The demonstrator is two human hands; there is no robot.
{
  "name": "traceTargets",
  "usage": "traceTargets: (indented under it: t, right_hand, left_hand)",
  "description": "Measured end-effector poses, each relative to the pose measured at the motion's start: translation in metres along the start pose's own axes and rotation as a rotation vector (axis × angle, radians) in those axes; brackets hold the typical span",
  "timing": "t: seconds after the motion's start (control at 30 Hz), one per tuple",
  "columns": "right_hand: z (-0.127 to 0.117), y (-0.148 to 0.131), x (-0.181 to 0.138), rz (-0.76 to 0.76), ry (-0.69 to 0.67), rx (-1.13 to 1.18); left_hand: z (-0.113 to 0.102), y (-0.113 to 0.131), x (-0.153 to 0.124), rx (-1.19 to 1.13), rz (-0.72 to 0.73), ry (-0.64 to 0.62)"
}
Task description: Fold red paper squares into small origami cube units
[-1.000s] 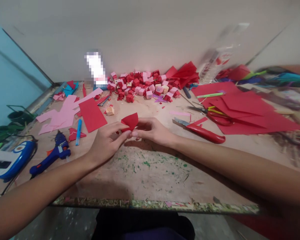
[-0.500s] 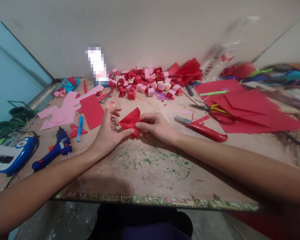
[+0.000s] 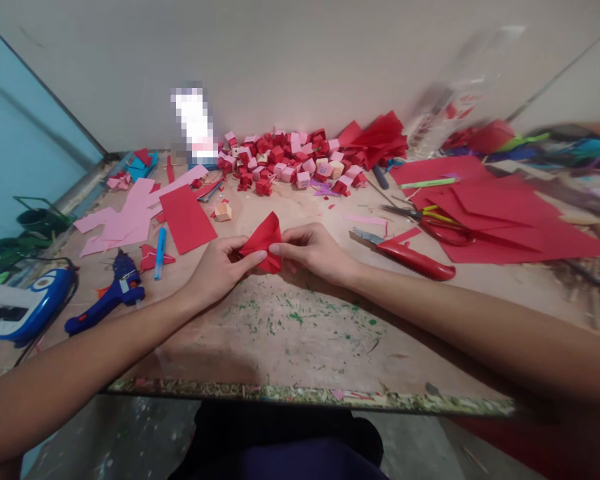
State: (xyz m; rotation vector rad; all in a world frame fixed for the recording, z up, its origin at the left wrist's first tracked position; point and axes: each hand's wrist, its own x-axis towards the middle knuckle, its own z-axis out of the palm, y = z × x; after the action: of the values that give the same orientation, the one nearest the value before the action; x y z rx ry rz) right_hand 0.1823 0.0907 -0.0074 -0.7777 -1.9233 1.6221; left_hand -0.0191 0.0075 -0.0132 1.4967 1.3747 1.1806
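Observation:
A folded piece of red paper [image 3: 266,235] is held up between both hands, a little above the wooden table. My left hand [image 3: 225,265] is closed on its left side, the thumb pressed on the near face and the fingers behind. On the right edge, my right hand [image 3: 313,252] pinches the paper between thumb and fingers. The two thumb tips almost meet at the paper's lower middle. A flap points up and to the back. Fingers behind the paper are partly hidden. Left of the hands lies a flat red paper rectangle [image 3: 187,219].
Many small pink and red paper cubes [image 3: 290,160] lie along the wall. On the left are a blue glue gun [image 3: 117,290], blue pen [image 3: 160,253] and pink paper cutouts [image 3: 130,213]. Right are red-handled pliers [image 3: 415,259], scissors [image 3: 435,223] and red sheets [image 3: 510,233].
My left hand's fingers, raised and spread before, have closed in behind the red paper. The small beige paper piece beside them now shows. My right hand keeps its pinch.

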Motion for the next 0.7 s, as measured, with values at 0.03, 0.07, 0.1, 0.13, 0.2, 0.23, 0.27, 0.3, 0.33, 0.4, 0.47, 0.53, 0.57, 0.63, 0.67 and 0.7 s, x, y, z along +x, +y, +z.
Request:
traceTargets:
  t: [0.03,0.07,0.1,0.13,0.2,0.23,0.27,0.3,0.33,0.4,0.47,0.53,0.57,0.63,0.67,0.7]
  right_hand:
    - [0.0006,-0.0001,-0.0002,0.002,0.021,0.004]
    - [0.0013,-0.0002,-0.0004,0.007,0.039,0.01]
    - [0.002,-0.0002,-0.0004,0.011,0.055,0.017]
    - [0.0026,-0.0002,-0.0004,0.012,0.072,0.022]
    - [0.0034,-0.0002,0.0001,0.009,0.105,0.026]
    - [0.0036,-0.0001,0.0005,0.008,0.116,0.025]
    - [0.0036,-0.0001,0.0009,0.007,0.126,0.023]
    - [0.0035,-0.0001,0.0013,0.006,0.131,0.02]
    - [0.0032,-0.0002,0.0017,0.008,0.133,0.02]
    - [0.0024,-0.0005,0.0021,0.018,0.131,0.024]
    - [0.0014,-0.0014,0.002,0.03,0.114,0.032]
    - [0.0005,-0.0026,0.0016,0.036,0.058,0.039]
    - [0.0,-0.0032,0.0013,0.032,0.022,0.037]
    - [-0.0007,-0.0039,0.0011,0.022,-0.037,0.029]
    - [-0.0009,-0.004,0.0011,0.019,-0.05,0.022]
    - [-0.001,-0.0039,0.0012,0.017,-0.049,0.016]
  left_hand:
    - [-0.0002,-0.0002,-0.0001,0.005,-0.001,-0.004]
    - [-0.0005,-0.0004,-0.0001,0.005,0.0,-0.006]
    - [-0.0009,-0.0007,0.0001,-0.001,0.0,-0.009]
    - [-0.0014,-0.0011,0.0004,-0.015,-0.003,-0.011]
    - [-0.002,-0.0015,0.0013,-0.045,-0.015,-0.015]
    - [-0.0022,-0.0014,0.0016,-0.057,-0.023,-0.016]
    - [-0.0023,-0.001,0.0018,-0.066,-0.03,-0.018]
    - [-0.0023,-0.0004,0.0018,-0.07,-0.037,-0.02]
    - [-0.0022,0.0003,0.0016,-0.069,-0.041,-0.021]
    - [-0.0021,0.0019,0.0006,-0.057,-0.044,-0.023]
    - [-0.0021,0.0029,-0.0007,-0.049,-0.037,-0.02]
    - [-0.0022,0.003,-0.0016,-0.061,-0.029,-0.032]
    - [-0.0021,0.0027,-0.0019,-0.07,-0.026,-0.041]
    - [-0.0018,0.0019,-0.0019,-0.083,-0.023,-0.057]
    - [-0.0016,0.0014,-0.0017,-0.087,-0.023,-0.06]
    - [-0.0014,0.0009,-0.0013,-0.092,-0.023,-0.06]
